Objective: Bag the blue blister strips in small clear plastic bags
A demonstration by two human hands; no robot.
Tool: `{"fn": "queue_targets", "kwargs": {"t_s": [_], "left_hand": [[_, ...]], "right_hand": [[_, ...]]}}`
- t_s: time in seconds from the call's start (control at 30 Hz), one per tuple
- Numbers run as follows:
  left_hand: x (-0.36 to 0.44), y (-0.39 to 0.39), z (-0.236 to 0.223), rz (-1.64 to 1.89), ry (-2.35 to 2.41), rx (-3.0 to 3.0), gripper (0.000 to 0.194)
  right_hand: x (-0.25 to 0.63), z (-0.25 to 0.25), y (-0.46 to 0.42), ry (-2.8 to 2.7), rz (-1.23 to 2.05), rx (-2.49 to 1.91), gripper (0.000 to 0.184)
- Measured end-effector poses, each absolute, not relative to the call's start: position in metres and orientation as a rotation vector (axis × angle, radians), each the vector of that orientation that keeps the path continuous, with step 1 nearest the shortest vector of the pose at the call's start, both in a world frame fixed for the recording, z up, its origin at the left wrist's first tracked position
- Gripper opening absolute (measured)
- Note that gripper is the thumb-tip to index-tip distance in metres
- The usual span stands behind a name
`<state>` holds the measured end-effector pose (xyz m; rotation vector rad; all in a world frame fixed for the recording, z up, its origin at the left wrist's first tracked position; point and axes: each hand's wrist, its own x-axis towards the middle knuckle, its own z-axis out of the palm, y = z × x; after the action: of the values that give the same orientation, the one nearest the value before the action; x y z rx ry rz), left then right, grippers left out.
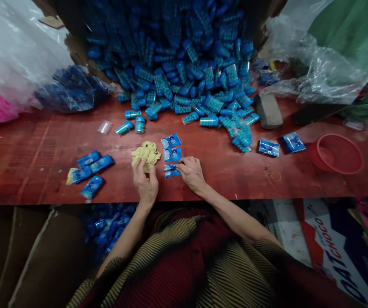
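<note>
A lumpy, pale yellow dough-like mass [150, 152] lies on the red table in front of me. My left hand [145, 185] rests at its near edge, thumb and fingers apart, fingertips touching it. To its right, three small blue printed cards are lined up in a column: a top card [171, 141], a middle card [172, 154] and a near card [170, 170]. My right hand [192, 174] has its fingertips pinched together at the right end of the near card, partly covering it.
Blue-capped clear bottles of small balls [184, 85] spill from a carton at the back. Several blue packets [92, 187] lie left. Rightward are a grey block [269, 111], two blue packs [292, 142] and a red basket [336, 154]. Plastic bags flank the table.
</note>
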<state>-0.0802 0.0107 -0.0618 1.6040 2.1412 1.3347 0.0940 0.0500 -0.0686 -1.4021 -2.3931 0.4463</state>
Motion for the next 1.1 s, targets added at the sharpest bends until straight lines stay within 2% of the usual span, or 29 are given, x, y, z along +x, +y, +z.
{"fn": "queue_targets", "kwargs": {"t_s": [0.13, 0.3, 0.4, 0.63, 0.87, 1.1], "left_hand": [[-0.061, 0.002, -0.055, 1.370, 1.916, 1.066, 0.033], [-0.038, 0.004, -0.047, 1.249, 1.567, 0.500, 0.054], [-0.034, 0.011, -0.044, 1.238, 1.511, 0.422, 0.056], [-0.031, 0.030, -0.052, 1.172, 1.513, 0.407, 0.034], [-0.042, 0.026, -0.052, 1.172, 1.457, 0.393, 0.037], [-0.069, 0.014, -0.039, 1.255, 1.476, 0.289, 0.037]], "right_hand": [[0.092, -0.071, 0.053, -2.281, 0.495, -1.427, 0.022], [0.096, -0.067, 0.055, -2.189, 0.575, -1.475, 0.024], [0.096, -0.065, 0.056, -2.112, 0.652, -1.487, 0.023], [0.093, -0.061, 0.055, -2.028, 0.715, -1.349, 0.019], [0.095, -0.060, 0.063, -1.886, 0.606, -1.431, 0.022], [0.088, -0.059, 0.068, -2.122, 0.430, -1.582, 0.022]]}}
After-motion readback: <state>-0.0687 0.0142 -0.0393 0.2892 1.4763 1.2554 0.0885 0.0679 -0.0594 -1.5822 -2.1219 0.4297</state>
